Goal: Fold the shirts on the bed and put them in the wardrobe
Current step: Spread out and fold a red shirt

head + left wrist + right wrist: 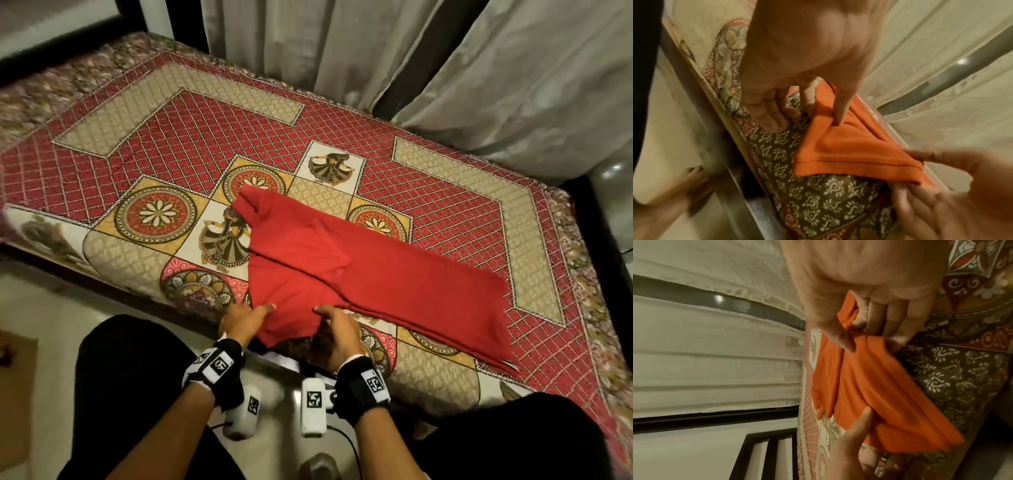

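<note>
Shirt [359,260] on bed [205,113], near edge

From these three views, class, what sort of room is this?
Most likely a bedroom: a bed under a patterned red bedspread, pale curtains behind it, and a red shirt being folded.

Bedroom in home. Bed [445,387] with dark frame, covered by red-and-beige printed bedspread [212,137] showing flower medallions and dancer figures. Pale curtains [479,68] hanging in folds just behind bed, dark window frame between them. Red shirt [342,260] spread on bedspread. Light tiled floor [51,308] beside bed.
</note>
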### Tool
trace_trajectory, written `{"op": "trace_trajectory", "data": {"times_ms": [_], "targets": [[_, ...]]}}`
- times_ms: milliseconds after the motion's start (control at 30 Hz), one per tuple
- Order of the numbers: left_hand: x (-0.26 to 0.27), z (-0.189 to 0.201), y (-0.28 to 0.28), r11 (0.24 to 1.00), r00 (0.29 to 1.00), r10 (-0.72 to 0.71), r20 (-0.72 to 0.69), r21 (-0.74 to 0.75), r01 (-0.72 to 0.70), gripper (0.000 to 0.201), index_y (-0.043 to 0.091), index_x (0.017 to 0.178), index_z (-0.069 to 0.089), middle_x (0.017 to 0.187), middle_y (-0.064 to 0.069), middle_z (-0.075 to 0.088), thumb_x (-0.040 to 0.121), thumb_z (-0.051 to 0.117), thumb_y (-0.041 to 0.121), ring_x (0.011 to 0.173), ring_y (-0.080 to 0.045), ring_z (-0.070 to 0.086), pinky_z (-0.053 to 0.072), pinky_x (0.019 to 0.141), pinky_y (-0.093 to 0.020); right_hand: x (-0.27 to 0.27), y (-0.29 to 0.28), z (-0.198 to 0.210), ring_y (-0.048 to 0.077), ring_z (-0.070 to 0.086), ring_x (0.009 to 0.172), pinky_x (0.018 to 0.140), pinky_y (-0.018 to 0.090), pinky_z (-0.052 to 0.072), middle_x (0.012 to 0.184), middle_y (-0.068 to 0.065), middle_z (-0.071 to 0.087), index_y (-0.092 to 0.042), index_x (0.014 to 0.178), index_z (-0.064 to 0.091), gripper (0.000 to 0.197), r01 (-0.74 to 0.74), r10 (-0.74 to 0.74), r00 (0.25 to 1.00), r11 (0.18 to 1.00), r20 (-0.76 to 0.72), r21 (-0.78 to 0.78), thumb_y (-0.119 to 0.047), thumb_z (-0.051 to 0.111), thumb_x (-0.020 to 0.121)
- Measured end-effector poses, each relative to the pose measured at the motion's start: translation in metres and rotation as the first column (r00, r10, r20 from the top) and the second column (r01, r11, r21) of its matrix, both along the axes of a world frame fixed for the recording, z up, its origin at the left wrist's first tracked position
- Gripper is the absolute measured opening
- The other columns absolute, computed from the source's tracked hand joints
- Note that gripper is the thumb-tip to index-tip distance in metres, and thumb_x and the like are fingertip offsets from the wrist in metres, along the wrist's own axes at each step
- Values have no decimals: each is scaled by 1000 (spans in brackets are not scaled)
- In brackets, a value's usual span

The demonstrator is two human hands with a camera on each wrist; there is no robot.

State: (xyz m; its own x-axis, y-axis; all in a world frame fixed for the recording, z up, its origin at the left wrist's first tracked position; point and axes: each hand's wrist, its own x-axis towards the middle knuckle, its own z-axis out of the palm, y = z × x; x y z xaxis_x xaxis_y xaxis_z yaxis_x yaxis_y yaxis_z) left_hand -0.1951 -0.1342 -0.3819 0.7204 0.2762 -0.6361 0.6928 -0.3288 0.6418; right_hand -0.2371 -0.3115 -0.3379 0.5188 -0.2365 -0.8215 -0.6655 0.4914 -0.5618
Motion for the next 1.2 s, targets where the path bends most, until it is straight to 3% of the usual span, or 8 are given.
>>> {"op": "trace_trajectory", "data": {"times_ms": [233,467,567,667,800,933,1067,1200], "targets": [[6,23,8,886,985,166,-53,-430,-173,39,8,101,74,104,-13,77,67,83,24,86,-28,69,51,76,-33,-5,-17,4,13,58,53,58,26,57,66,0,61,-15,86,62,10,-46,48,999,993,-19,111,-10,71,86],[89,75,-7,411,969,245,-25,-903,-127,24,8,114,60,126,-16,69,94,63,19,117,-33,68,55,102,-50,56,-58,23,31,73,85,73,40,65,100,16,71,-2,107,62,24,164,-245,963,863,111,477,-20,67,92],[123,65,-24,606,968,200,153,-795,1,40,7,138,53,134,-18,65,102,57,25,112,-31,71,62,89,-44,71,-66,21,36,75,96,75,41,64,121,28,69,5,129,55,55,233,-320,942,843,104,484,-39,60,96],[125,40,-49,942,770,-220,599,-74,327,38,20,140,56,139,-3,62,102,59,24,113,-11,64,54,91,-29,72,-57,7,34,74,95,73,35,62,104,17,77,-9,113,67,34,153,-144,961,988,238,-19,-39,57,100],[125,-2,-75,572,370,-818,441,555,604,70,31,159,32,169,4,21,97,32,63,157,-15,11,7,126,-48,68,-42,-11,8,42,144,120,28,30,150,-8,53,-29,146,53,51,-84,618,769,354,165,-931,-56,43,104],[127,-37,-80,374,314,-923,222,712,594,84,33,163,16,173,0,3,91,18,77,159,-17,-3,0,127,-51,61,-41,-42,9,-15,156,126,53,-2,171,-3,-7,-18,164,11,83,-428,739,578,-85,-345,-900,-71,13,100],[129,-38,-84,393,369,-907,202,719,573,84,35,161,21,173,1,7,89,27,78,159,-18,2,2,127,-52,61,-53,-30,13,-13,157,126,50,-10,171,-3,-9,-17,164,6,90,-527,786,541,41,-298,-849,-77,18,97],[122,-6,-105,524,426,-839,339,718,459,69,22,139,56,154,-11,43,83,49,61,145,-31,37,24,117,-54,64,-117,2,5,32,147,122,30,22,159,-15,35,-29,160,27,85,-536,733,677,544,56,-646,-74,51,91]]}}
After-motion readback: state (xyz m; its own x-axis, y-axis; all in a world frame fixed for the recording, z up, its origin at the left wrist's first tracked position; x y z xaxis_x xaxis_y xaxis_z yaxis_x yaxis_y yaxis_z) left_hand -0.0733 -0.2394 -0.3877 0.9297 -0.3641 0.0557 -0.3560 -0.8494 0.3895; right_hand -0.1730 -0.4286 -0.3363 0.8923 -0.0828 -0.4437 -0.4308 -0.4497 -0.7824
